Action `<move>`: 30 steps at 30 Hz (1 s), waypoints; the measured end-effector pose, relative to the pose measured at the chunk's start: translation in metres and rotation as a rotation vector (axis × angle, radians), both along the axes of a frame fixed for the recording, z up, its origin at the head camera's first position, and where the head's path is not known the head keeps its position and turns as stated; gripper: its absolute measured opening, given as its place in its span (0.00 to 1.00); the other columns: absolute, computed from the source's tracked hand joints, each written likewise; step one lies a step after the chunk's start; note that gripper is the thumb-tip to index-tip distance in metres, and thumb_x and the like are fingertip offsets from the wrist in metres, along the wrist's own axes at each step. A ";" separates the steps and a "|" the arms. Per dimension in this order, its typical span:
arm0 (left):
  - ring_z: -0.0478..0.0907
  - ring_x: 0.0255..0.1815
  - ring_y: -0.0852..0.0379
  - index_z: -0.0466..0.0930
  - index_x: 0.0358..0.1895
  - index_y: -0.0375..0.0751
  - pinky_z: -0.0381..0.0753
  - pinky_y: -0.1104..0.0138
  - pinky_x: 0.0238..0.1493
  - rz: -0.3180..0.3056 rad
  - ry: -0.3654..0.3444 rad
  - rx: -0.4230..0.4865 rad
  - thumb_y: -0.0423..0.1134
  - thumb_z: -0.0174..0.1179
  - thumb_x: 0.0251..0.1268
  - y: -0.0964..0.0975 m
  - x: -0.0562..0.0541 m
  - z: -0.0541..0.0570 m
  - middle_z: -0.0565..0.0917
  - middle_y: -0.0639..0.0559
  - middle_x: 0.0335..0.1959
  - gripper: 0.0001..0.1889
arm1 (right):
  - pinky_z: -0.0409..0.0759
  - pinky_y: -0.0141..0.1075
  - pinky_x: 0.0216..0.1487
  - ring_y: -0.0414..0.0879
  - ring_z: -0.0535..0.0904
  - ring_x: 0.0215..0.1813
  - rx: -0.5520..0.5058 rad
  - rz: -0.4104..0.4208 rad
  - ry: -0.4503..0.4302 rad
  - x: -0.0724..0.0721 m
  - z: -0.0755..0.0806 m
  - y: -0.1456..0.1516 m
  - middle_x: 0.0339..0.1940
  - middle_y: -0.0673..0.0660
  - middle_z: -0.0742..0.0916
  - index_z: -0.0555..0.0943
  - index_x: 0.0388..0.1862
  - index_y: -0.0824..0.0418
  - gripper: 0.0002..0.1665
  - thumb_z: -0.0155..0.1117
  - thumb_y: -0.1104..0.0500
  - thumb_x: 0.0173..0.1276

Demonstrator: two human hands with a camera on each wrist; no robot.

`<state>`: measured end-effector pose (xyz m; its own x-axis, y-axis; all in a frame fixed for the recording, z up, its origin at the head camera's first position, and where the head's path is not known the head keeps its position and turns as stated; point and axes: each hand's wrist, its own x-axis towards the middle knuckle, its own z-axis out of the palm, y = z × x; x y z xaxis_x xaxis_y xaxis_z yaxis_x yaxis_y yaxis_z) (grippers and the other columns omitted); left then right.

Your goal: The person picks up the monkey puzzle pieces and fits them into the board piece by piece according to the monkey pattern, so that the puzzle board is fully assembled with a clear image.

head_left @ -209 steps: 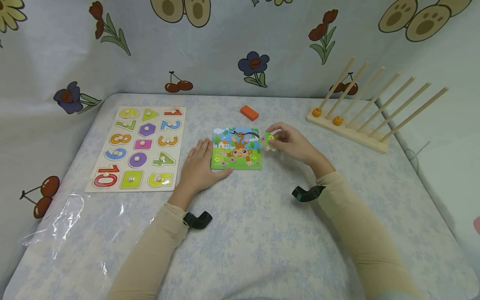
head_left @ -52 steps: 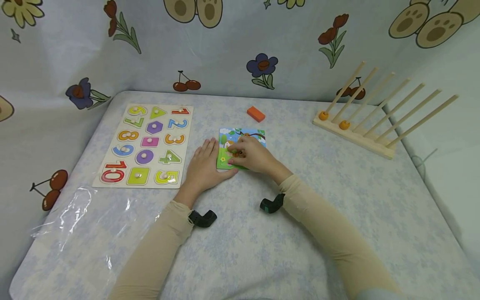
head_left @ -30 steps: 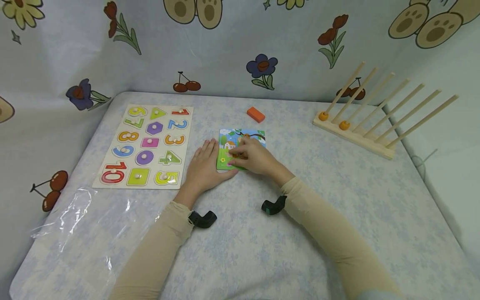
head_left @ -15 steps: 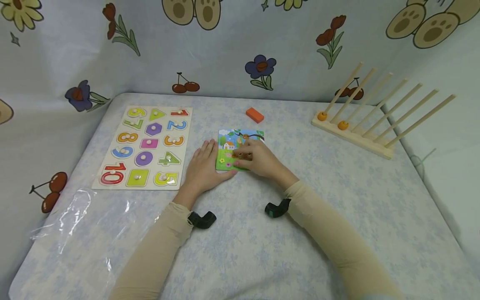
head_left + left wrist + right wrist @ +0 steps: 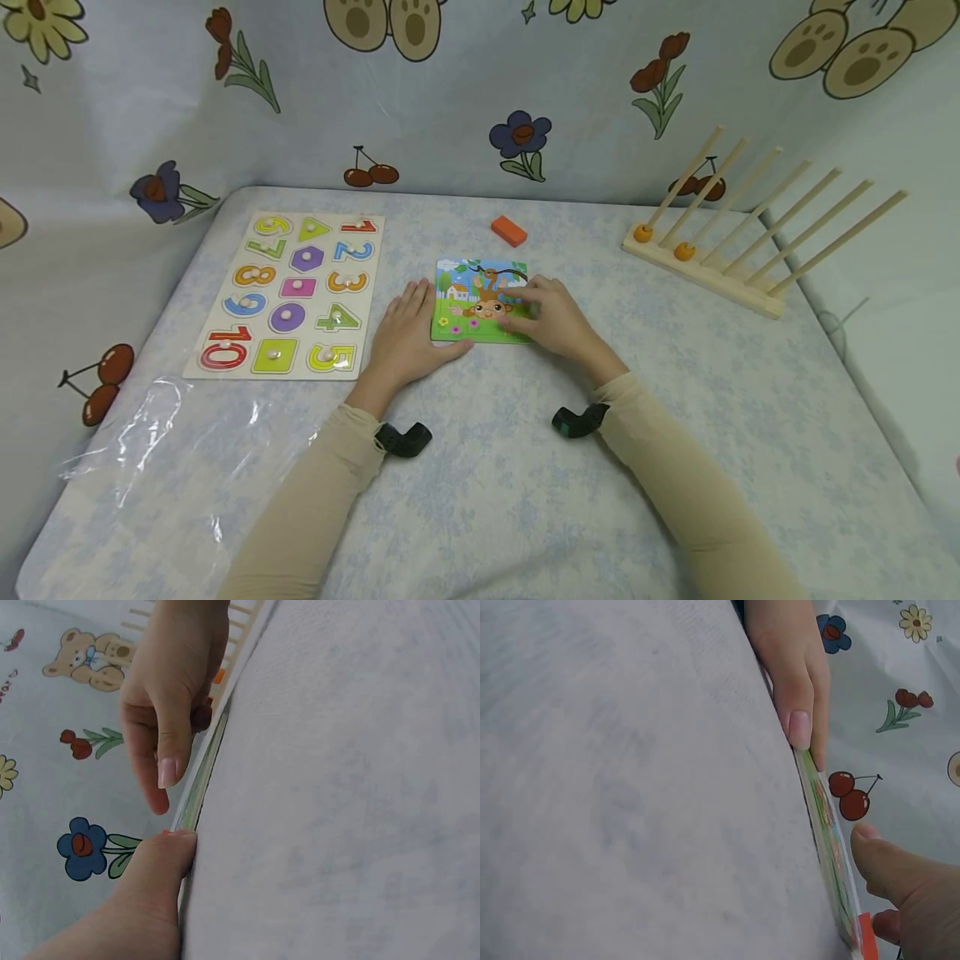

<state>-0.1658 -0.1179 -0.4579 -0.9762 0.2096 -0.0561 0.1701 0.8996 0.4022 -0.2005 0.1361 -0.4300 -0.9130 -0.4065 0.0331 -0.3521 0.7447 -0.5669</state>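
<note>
A small square monkey jigsaw puzzle lies on the table, its picture of a monkey hanging from a branch partly covered at the right. My left hand rests flat beside its left edge, with the thumb at the near edge. In the right wrist view, that left thumb meets the corner of the puzzle's edge. Over the puzzle's right side is my right hand, thumb and index finger apart. The left wrist view shows this right hand just above the surface, no piece visible between thumb and index.
Left of the puzzle lies a number-and-shape peg board. An orange block sits behind the puzzle. At the back right stands a wooden rack of upright rods with two orange beads. Clear plastic wrap lies at the front left.
The puzzle piece pinched right of the puzzle seven seconds ago is out of my right hand. That hand went left over the monkey, then slid back right, uncovering its face. My left hand stayed put.
</note>
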 end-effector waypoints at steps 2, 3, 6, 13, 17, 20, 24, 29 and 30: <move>0.36 0.84 0.50 0.41 0.81 0.39 0.39 0.55 0.83 0.001 -0.002 0.000 0.79 0.52 0.53 0.000 0.000 0.000 0.43 0.46 0.83 0.62 | 0.67 0.39 0.41 0.49 0.67 0.43 -0.011 -0.016 0.002 0.001 -0.003 0.005 0.38 0.53 0.77 0.80 0.65 0.51 0.35 0.71 0.40 0.62; 0.36 0.84 0.50 0.41 0.81 0.39 0.39 0.55 0.83 0.001 -0.003 0.001 0.79 0.52 0.53 0.001 0.000 0.001 0.43 0.46 0.83 0.62 | 0.67 0.39 0.41 0.49 0.67 0.43 -0.020 -0.021 0.005 0.002 -0.005 0.008 0.38 0.53 0.77 0.79 0.65 0.52 0.35 0.72 0.41 0.61; 0.36 0.84 0.49 0.41 0.81 0.39 0.39 0.54 0.83 0.000 -0.003 0.005 0.78 0.53 0.53 0.001 0.000 0.001 0.43 0.46 0.83 0.62 | 0.66 0.39 0.41 0.49 0.66 0.42 -0.037 -0.025 0.024 0.003 -0.010 0.015 0.39 0.53 0.79 0.80 0.65 0.54 0.36 0.73 0.42 0.60; 0.36 0.84 0.49 0.42 0.81 0.39 0.40 0.54 0.83 -0.001 0.001 0.003 0.78 0.53 0.54 0.000 0.000 0.000 0.43 0.46 0.83 0.62 | 0.65 0.38 0.40 0.47 0.65 0.40 -0.059 -0.004 0.070 0.004 -0.018 0.022 0.39 0.52 0.80 0.80 0.65 0.55 0.34 0.73 0.43 0.62; 0.36 0.84 0.49 0.41 0.81 0.39 0.40 0.53 0.83 -0.004 -0.002 0.005 0.78 0.53 0.54 0.000 0.001 0.000 0.43 0.46 0.83 0.62 | 0.66 0.37 0.40 0.47 0.66 0.40 -0.064 -0.001 0.066 0.004 -0.020 0.023 0.38 0.52 0.79 0.80 0.65 0.55 0.34 0.72 0.43 0.63; 0.36 0.84 0.49 0.41 0.81 0.39 0.40 0.53 0.83 -0.004 -0.003 0.007 0.78 0.53 0.54 0.000 0.001 0.000 0.43 0.46 0.83 0.62 | 0.66 0.38 0.40 0.47 0.66 0.39 -0.065 -0.006 0.069 0.004 -0.021 0.024 0.38 0.52 0.79 0.80 0.64 0.55 0.33 0.72 0.43 0.63; 0.36 0.84 0.49 0.41 0.81 0.39 0.40 0.54 0.83 -0.001 -0.001 0.010 0.78 0.52 0.54 0.001 0.000 0.000 0.42 0.46 0.83 0.61 | 0.65 0.38 0.39 0.47 0.66 0.39 -0.061 -0.003 0.070 0.003 -0.021 0.025 0.38 0.52 0.79 0.80 0.65 0.54 0.33 0.72 0.44 0.63; 0.36 0.84 0.49 0.42 0.81 0.39 0.40 0.53 0.83 -0.003 0.005 0.008 0.78 0.53 0.54 0.001 0.001 0.000 0.43 0.45 0.83 0.61 | 0.64 0.37 0.39 0.47 0.66 0.39 -0.056 0.014 0.066 0.004 -0.022 0.026 0.38 0.52 0.78 0.79 0.66 0.54 0.33 0.71 0.44 0.64; 0.36 0.84 0.49 0.42 0.81 0.39 0.40 0.53 0.83 -0.004 0.004 0.005 0.78 0.53 0.55 0.001 0.001 0.000 0.43 0.45 0.83 0.61 | 0.64 0.37 0.39 0.47 0.66 0.39 -0.056 0.014 0.066 0.004 -0.022 0.025 0.38 0.52 0.78 0.79 0.66 0.54 0.33 0.71 0.44 0.64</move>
<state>-0.1648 -0.1173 -0.4575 -0.9754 0.2143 -0.0510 0.1758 0.8968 0.4061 -0.1961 0.1615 -0.4515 -0.9025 -0.4148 0.1162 -0.4001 0.7073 -0.5828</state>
